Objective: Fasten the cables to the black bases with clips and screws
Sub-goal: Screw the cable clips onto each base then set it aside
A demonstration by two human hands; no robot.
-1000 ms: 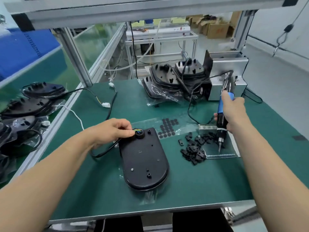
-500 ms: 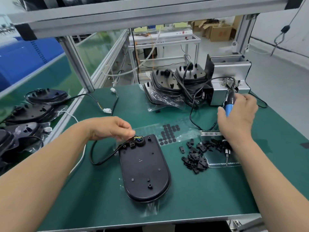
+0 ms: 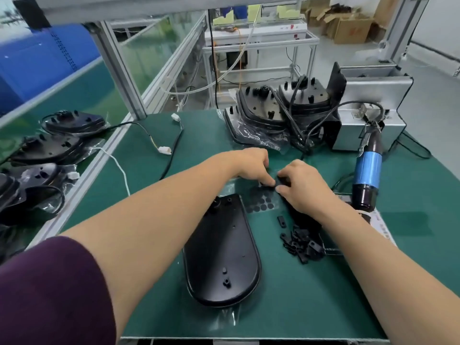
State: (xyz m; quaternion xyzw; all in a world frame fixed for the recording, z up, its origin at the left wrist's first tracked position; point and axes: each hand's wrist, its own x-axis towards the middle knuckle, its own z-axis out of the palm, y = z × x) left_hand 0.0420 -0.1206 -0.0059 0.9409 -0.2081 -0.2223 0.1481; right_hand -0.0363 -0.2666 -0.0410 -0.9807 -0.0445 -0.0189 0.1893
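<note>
Fingers [image 3: 266,181] of the left hand [image 3: 251,163] and of the right hand [image 3: 302,188] are curling narrowly and meeting tip to tip, both pinching a small black clip [image 3: 283,181] above the sheet of round pads [image 3: 261,206] near the table's [image 3: 323,307] middle. The black base [image 3: 221,255] is lying flat toward the front edge, under the left forearm, with the loose clip pile [image 3: 301,245] sitting just beside it on the right and a black cable [image 3: 171,150] running toward the left edge. The blue-taped screwdriver [image 3: 368,170] is standing upright, unheld, toward the right edge.
</note>
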